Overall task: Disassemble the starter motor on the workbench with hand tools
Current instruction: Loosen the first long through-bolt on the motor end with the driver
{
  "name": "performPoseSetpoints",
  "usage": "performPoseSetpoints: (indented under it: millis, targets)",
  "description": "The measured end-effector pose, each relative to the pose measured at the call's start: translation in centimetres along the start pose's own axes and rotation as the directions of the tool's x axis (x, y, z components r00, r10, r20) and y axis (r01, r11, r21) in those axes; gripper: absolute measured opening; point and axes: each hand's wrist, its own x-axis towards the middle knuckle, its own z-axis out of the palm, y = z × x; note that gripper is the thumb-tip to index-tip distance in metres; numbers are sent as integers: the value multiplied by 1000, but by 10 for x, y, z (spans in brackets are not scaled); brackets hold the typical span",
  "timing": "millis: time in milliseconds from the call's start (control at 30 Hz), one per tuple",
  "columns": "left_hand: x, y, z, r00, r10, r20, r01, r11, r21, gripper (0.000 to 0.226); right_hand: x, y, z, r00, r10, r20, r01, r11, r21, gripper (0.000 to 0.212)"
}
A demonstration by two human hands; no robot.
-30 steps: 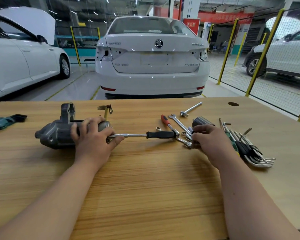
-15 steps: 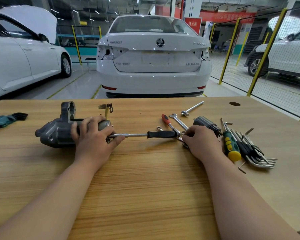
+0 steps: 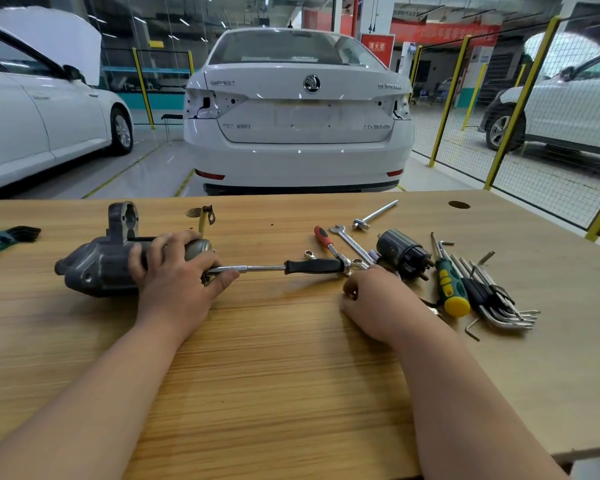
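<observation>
The grey starter motor (image 3: pixel 97 265) lies on its side at the left of the wooden workbench (image 3: pixel 291 358). My left hand (image 3: pixel 177 275) grips its rear end, thumb beside the shaft of a black-handled socket driver (image 3: pixel 312 266). The driver lies level, with its tip at the motor's end cover. My right hand (image 3: pixel 378 299) rests on the bench just in front of the driver's handle end, fingers curled under; what they hold, if anything, is hidden. A black solenoid (image 3: pixel 400 252) lies behind that hand.
Right of centre lie a red-handled ratchet (image 3: pixel 326 239), a combination wrench (image 3: pixel 352 240), a sliding T-bar (image 3: pixel 374 214), a green-and-yellow screwdriver (image 3: pixel 449 285) and several hex keys (image 3: pixel 499 303). A folding hex set (image 3: pixel 4 237) sits far left. A white car (image 3: pixel 298 116) stands beyond the bench.
My right hand has drawn back from the wrenches, leftward and toward me, uncovering the solenoid and screwdriver. My left hand has stayed on the motor.
</observation>
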Motion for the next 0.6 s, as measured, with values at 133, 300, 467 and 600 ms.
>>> performPoseSetpoints:
  millis: [133, 300, 467, 600]
  targets:
    - [1, 0, 1, 1000, 1, 2, -1, 1000, 7, 45, 4, -1, -5, 998, 58, 25, -58, 998, 3, 33]
    - [1, 0, 1, 1000, 0, 4, 0, 1000, 10, 45, -1, 12, -9, 985, 75, -155, -22, 947, 319, 29]
    - [1, 0, 0, 1000, -6, 9, 6, 1000, 5, 50, -16, 32, -23, 909, 62, -413, 87, 939, 332, 21]
    - [-1, 3, -4, 1000, -13, 27, 13, 1000, -7, 44, -21, 35, -21, 948, -33, -317, 62, 995, 80, 26]
